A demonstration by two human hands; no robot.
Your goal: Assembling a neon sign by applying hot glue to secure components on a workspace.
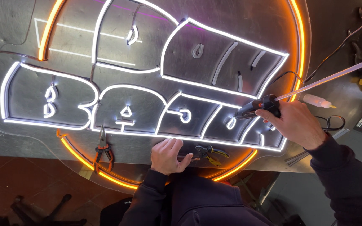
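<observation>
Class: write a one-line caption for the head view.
Right hand holds a glue gun over a lit sign.

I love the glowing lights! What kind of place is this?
Probably a sign-making workshop. A big lit sign lies on a workbench, the right hand holds a glue gun, and orange-handled pliers lie nearby.

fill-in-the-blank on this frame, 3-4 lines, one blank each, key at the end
1. The right hand holds a black ____ with a long clear stick in its back, nozzle aimed at the sign panel.
2. The left hand rests near the panel's lower edge, beside pliers with ____ handles.
3. The outer ring strip glows ____, while the letter outlines glow white.
4. The orange-handled pliers lie to the ____ of the left hand in the picture.

Missing words: glue gun; yellow; orange; left
</observation>
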